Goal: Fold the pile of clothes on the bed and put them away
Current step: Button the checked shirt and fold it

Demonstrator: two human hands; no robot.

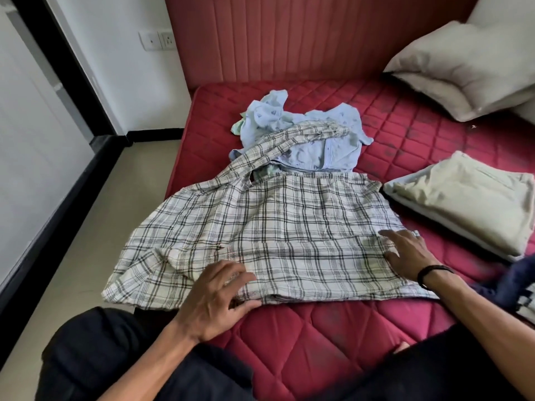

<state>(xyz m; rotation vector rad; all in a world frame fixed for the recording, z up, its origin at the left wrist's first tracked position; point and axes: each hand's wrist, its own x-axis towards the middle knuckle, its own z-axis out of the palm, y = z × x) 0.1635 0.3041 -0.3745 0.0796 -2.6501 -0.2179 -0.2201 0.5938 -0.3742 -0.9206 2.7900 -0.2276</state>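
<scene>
A white shirt with a black check pattern (pixel 278 227) lies spread flat on the red quilted mattress (pixel 318 337), one sleeve thrown up and across towards the back. My left hand (pixel 214 296) rests on its near hem, fingers loosely bent on the cloth with the thumb at the hem edge. My right hand (pixel 408 253) lies flat on the shirt's right side, fingers straight. Behind the shirt a crumpled light-blue patterned garment (pixel 304 131) lies in a heap, partly under the sleeve. To the right sits a folded beige garment (pixel 469 201).
A white pillow (pixel 463 68) leans at the back right against the red padded headboard (pixel 289 36). A dark blue cloth (pixel 515 285) lies at the right edge. The mattress's left edge drops to a beige floor (pixel 95 215). My dark-trousered knees fill the foreground.
</scene>
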